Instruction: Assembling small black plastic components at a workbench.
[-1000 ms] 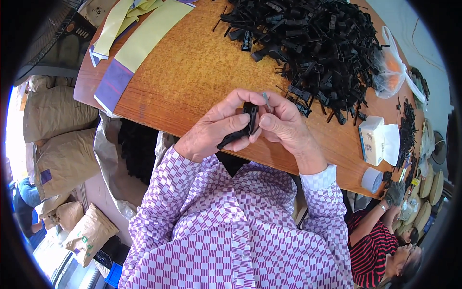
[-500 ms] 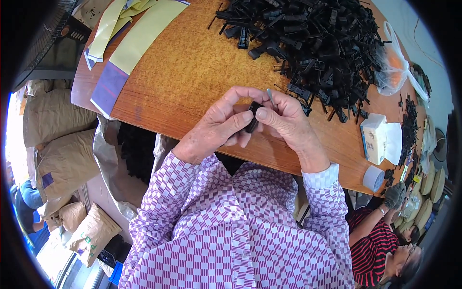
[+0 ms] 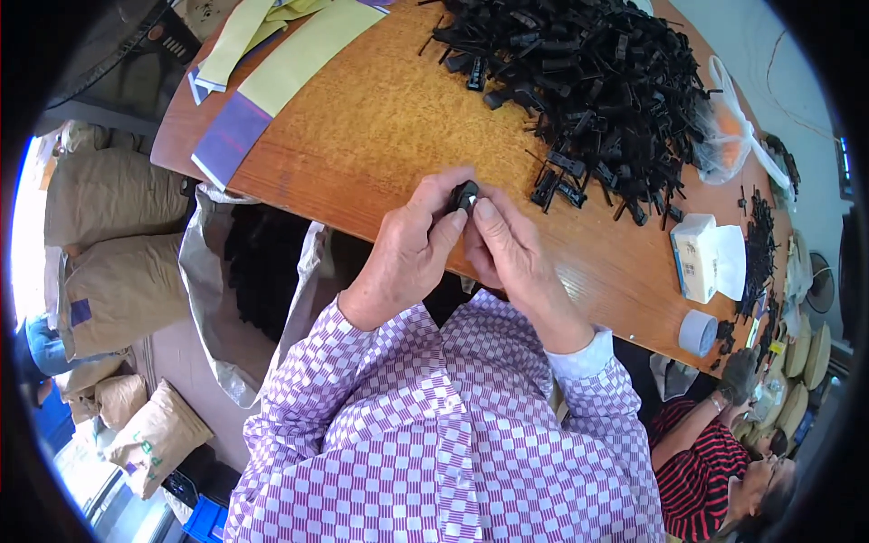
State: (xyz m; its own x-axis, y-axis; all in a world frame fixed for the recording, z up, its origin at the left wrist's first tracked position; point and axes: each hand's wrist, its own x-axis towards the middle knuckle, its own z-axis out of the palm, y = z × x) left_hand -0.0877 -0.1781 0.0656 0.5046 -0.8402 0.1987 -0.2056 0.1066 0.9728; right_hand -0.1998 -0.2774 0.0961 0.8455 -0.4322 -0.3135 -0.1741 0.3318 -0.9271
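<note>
Just over the table's near edge, my two hands meet in front of my chest. My left hand point(image 3: 407, 249) is closed, pinching a small black plastic part point(image 3: 465, 193) between thumb and fingers. The part's lower side is hidden by the fingers. My right hand point(image 3: 518, 253) is curled against the part, its thumb and fingers closed. A thin grey metal tool showed in this hand a moment ago; now only a pale glint is visible beside the part. A big heap of similar black plastic parts point(image 3: 588, 100) lies beyond my hands, with a few loose at its near edge.
Yellow and purple paper strips point(image 3: 308, 63) lie at the table's point(image 3: 362, 145) left. On the right stand a tissue pack point(image 3: 692, 258), a grey round tub point(image 3: 698, 332) and a plastic bag point(image 3: 724, 145). Brown sacks point(image 3: 127, 195) fill the left floor. A person in red stripes point(image 3: 711, 462) sits at right.
My hands have turned and drawn together around the black part, which now stands more upright. The metal tool above my right fingers has gone out of sight. The whole view has shifted slightly.
</note>
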